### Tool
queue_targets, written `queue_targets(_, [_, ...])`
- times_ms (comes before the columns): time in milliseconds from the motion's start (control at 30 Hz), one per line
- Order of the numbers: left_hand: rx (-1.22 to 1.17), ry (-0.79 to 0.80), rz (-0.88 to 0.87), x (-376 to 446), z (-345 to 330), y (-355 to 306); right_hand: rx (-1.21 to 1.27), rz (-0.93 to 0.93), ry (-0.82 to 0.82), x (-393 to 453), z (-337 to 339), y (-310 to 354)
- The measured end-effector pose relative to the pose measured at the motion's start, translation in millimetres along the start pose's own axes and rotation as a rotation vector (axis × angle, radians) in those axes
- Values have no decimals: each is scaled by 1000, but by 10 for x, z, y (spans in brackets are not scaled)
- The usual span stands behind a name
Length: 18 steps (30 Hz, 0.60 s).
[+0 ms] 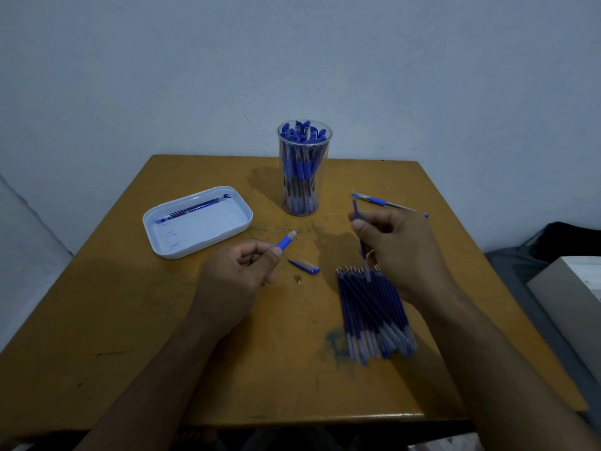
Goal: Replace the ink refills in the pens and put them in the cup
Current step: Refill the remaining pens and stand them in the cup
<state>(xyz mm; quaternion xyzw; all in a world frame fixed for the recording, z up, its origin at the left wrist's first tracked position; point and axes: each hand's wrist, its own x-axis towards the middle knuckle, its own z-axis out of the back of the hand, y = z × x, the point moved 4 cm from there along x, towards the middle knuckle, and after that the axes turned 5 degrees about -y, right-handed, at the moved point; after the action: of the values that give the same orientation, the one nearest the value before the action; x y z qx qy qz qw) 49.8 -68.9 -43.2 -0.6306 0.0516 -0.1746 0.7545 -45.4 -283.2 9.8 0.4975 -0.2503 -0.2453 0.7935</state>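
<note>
Listing left to right across a worn yellow-brown desk point(130, 320):

1. White tray point(153, 222), shallow, rounded corners, far left of the desk. Holds one used refill point(192, 208) lying diagonally along its far side, with blue ink smudges on the tray floor.

2. Left hand point(237, 275), raised just above the desk near its middle. Its fingers are curled and clamped on a pen barrel point(285, 241); only the blue grip section and clear front end stick out past the thumb, pointing up and right.

3. Pen cap point(304, 266), blue with clip, lying on the desk just right of the left hand. Near it, closer to the viewer, a small metal pen tip point(298, 279).

4. Clear cup point(304, 170), upright at the far middle of the desk, filled with blue capped pens point(300, 164) standing caps up.

5. Bundle of refills point(374, 314), blue, lying side by side on the desk, metal points toward the cup, partly under the right hand.

6. Right hand point(400, 252), above the bundle's far end. Its fingers are pinched together on a single refill point(356, 209), held steeply, upper end blurred.

7. Single pen point(387, 203), lying on the desk beyond the right hand, right of the cup.

8. Grey box edge point(572, 288), off the desk at far right.
</note>
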Motion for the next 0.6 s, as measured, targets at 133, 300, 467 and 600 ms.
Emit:
queue_targets(133, [12, -2, 6, 5, -17, 23, -338, 33, 24, -65, 99, -38])
queue_targets(300, [21, -1, 8, 6, -18, 43, -488, 20, 72, -175, 179, -87])
queue_targets(467, [36, 9, 7, 8, -24, 44, -611, 19, 151, -289, 234, -164])
queue_targets(600, [50, 20, -1, -11, -19, 45, -642, 27, 178, -350, 243, -225])
